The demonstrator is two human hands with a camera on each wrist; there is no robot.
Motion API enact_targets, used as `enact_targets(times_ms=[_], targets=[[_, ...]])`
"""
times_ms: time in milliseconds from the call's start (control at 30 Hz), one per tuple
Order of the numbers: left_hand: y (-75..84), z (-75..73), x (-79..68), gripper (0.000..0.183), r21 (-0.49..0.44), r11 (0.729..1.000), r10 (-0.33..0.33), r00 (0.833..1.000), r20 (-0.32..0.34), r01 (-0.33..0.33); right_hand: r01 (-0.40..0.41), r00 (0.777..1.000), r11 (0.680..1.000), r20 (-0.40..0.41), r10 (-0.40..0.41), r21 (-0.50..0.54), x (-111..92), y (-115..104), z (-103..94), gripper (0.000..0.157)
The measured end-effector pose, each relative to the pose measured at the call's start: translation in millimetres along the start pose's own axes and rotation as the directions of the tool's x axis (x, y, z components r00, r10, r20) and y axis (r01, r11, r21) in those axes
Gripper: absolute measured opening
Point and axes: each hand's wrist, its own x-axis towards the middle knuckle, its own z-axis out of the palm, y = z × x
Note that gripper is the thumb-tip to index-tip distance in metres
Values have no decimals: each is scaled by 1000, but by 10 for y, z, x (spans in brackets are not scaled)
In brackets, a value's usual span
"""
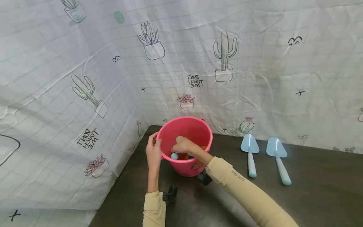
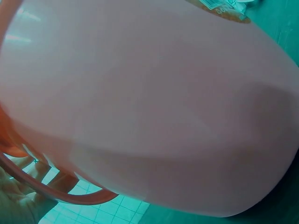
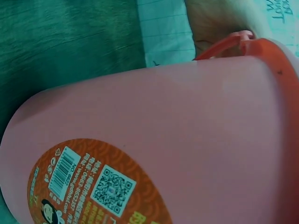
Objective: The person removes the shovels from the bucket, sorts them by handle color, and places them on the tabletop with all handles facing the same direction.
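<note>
A pink bucket (image 1: 184, 168) stands on the dark tabletop near the corner of the hanging cloth. My left hand (image 1: 153, 150) grips its left rim, thumb toward the inside and fingers outside; the left wrist view shows those fingers (image 2: 60, 182) beside the bucket's handle (image 2: 88, 198). Over the rim from the right, my right hand (image 1: 182, 145) reaches down into the bucket with its fingers bent. Close below it is a light-blue round-ended object (image 1: 174, 156). Orange and dark-blue pieces lie deeper, partly covered by the forearm. Whether the right fingers hold anything, I cannot tell.
Two toy shovels with light-blue blades and pale handles lie to the right, a nearer-left shovel (image 1: 251, 160) and a farther-right shovel (image 1: 282, 167). White cactus-print cloth (image 1: 175, 63) hangs behind and along the left side. An orange label (image 3: 103, 186) is on the bucket's side.
</note>
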Motion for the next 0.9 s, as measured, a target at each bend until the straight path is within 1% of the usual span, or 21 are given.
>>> enact_targets(times_ms=[67, 167, 233, 367, 467, 533, 667, 900], targets=[[-6, 18, 0, 35, 9, 1000, -3, 1000, 16, 2, -3, 1000, 999, -9, 3, 42, -83, 0, -40, 13], [-21, 36, -4, 35, 23, 1000, -9, 999, 38, 9, -3, 1000, 995, -4, 3, 96, -150, 25, -91, 17], [-30, 37, -7, 35, 32, 999, -9, 999, 41, 8, -11, 1000, 986, 14, 9, 168, -161, 45, -122, 19], [-20, 12, -8, 35, 36, 999, -8, 1000, 23, 8, -47, 999, 940, 42, 35, 337, -163, 58, -171, 16], [-3, -17, -1, 35, 32, 999, -5, 1000, 11, 5, -75, 997, 915, 40, 64, 396, -165, 49, -201, 14], [4, -37, 8, 35, 28, 1000, -3, 1000, 10, 3, -80, 997, 914, 33, 73, 398, -166, 38, -217, 14], [-3, -66, 36, 35, 23, 1000, -2, 1000, 9, 1, -71, 997, 925, 21, 68, 372, -171, 22, -233, 15], [-10, -75, 34, 35, 20, 1000, 0, 1000, 8, 0, -42, 999, 943, 22, 37, 330, -231, -6, -318, 20]])
